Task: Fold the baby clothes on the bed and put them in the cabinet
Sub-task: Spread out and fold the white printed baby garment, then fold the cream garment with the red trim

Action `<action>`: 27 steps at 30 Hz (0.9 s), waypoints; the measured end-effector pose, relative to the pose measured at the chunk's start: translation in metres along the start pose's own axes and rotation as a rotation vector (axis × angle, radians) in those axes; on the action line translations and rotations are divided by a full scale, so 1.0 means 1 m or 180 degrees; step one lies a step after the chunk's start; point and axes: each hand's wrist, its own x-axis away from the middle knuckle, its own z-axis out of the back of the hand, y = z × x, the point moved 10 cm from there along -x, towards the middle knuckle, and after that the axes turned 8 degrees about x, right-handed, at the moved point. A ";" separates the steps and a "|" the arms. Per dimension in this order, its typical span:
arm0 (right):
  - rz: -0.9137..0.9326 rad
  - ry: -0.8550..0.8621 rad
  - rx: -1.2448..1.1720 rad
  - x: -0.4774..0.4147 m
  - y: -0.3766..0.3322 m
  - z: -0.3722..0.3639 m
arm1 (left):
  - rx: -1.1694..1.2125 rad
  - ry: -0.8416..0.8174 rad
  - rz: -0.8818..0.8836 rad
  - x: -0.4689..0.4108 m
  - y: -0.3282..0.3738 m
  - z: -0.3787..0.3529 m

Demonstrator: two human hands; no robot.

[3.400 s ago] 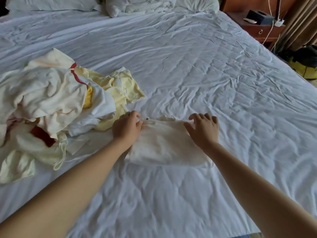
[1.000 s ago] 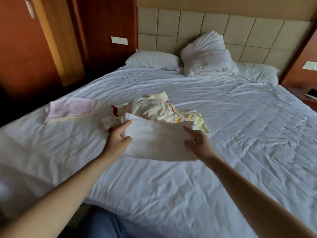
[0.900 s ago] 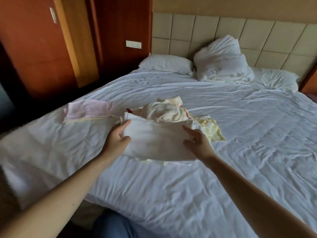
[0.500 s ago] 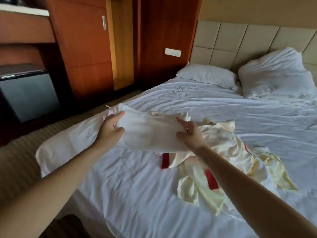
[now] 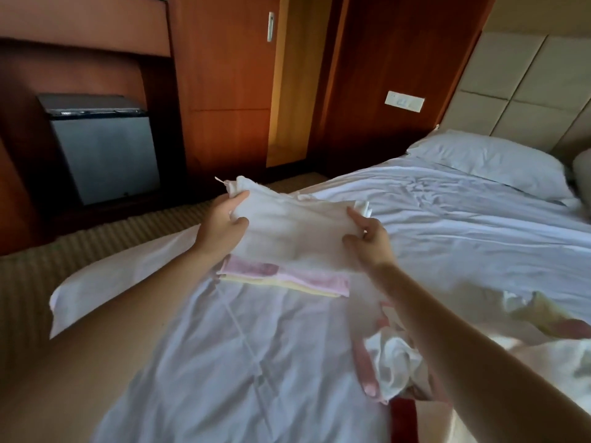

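While the white folded garment (image 5: 294,231) lay flat on the sheet under both hands a few seconds back, it is now lifted off the bed (image 5: 447,225) and held between them near the bed's left edge. The left hand (image 5: 222,223) grips its left end, thumb on top and fingers curled underneath. The right hand (image 5: 367,238) grips the right end in the same pinching hold, as it did half a second ago.

Since that earlier frame the view has swung further left. A folded pink garment (image 5: 287,274) lying on a folded yellow piece (image 5: 271,284) now shows just below the white one, where before the held cloth covered nearly all of that stack. The white garment's near edge hangs directly over the pink one. Whether the two touch cannot be told.

The unfolded pile of baby clothes (image 5: 393,362), cream, white and red, has slid to the lower right of the picture and sits under the right forearm, blurred. The wooden cabinet (image 5: 230,84) and the grey mini fridge (image 5: 105,151) fill more of the background than before, beyond the striped carpet (image 5: 96,238). One white pillow (image 5: 489,161) remains in view against the padded headboard (image 5: 527,91), with a wall switch plate (image 5: 404,101) to its left.
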 end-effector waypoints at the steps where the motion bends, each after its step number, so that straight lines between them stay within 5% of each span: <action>1: -0.0018 0.0008 -0.0068 -0.008 0.009 -0.009 | -0.0045 0.0003 0.0001 -0.005 -0.009 -0.004; 14: -0.0320 -0.0490 0.0782 -0.031 0.083 -0.074 | -0.1609 -0.0240 0.0850 0.004 -0.099 -0.034; 19: 0.0258 -0.1069 0.2160 0.011 0.044 -0.065 | -0.2232 -0.0267 0.0256 0.042 -0.053 -0.039; 27: 0.0813 -0.1033 0.2491 0.142 -0.028 0.022 | -0.1901 -0.1101 -0.0433 0.146 0.059 -0.084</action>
